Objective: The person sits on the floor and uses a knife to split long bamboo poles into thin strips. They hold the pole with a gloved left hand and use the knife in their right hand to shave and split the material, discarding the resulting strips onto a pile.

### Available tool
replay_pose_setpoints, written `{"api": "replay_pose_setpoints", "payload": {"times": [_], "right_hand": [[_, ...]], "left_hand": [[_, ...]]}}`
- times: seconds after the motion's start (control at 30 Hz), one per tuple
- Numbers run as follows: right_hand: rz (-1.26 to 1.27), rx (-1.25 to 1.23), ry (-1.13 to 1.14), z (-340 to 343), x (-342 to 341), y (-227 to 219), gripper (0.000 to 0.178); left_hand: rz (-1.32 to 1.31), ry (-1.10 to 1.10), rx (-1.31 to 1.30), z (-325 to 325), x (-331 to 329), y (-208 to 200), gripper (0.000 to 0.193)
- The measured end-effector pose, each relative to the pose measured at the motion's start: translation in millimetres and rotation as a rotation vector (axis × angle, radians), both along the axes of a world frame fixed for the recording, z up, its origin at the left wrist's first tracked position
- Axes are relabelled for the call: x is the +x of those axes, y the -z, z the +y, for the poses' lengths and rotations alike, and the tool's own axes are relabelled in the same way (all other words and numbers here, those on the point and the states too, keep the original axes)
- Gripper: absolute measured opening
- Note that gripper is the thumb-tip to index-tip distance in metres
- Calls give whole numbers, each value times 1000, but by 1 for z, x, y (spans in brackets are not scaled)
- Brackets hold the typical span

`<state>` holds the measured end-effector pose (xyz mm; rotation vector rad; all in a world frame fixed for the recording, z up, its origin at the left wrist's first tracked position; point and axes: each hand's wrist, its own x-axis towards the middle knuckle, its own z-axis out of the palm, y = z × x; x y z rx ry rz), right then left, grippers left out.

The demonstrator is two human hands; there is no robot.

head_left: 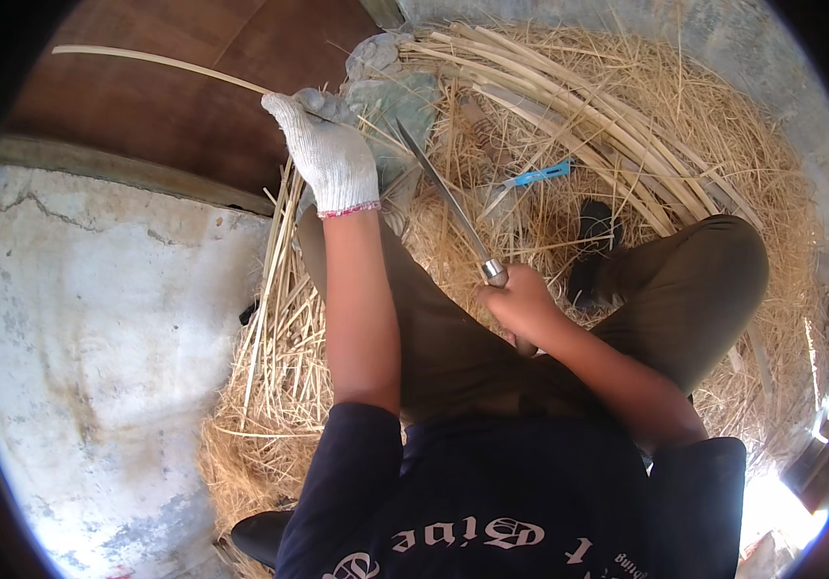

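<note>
My left hand (pixel 328 159), in a white knit glove with a red cuff edge, is closed on a thin pale bamboo strip (pixel 159 60). One long end of the strip reaches out to the far left; the other end runs right, close to the knife tip. Bare and wrapped round its handle, my right hand (pixel 523 301) holds a knife (pixel 443 188). The long narrow blade points up and left, and a metal collar shows where it joins the handle. Whether blade and strip touch, I cannot tell.
Shavings (pixel 743 164) cover the floor. Long split bamboo strips (pixel 569 96) lie at the far right, with a blue-handled blade tool (pixel 538 174) nearer. Thin strips (pixel 275 338) lie left of my leg. A weathered wall (pixel 106 318) and brown panel (pixel 193 106) bound the left.
</note>
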<state>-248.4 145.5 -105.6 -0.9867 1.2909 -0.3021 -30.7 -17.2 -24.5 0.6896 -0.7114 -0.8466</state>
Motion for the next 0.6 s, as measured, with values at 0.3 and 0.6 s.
{"api": "replay_pose_setpoints", "payload": {"times": [0.3, 0.6], "right_hand": [[45, -346, 22, 3, 2, 24, 26], [29, -565, 127, 0, 7, 10, 24]], "left_hand": [[59, 23, -23, -2, 0, 3, 54], [2, -85, 8, -4, 6, 5, 57]]}}
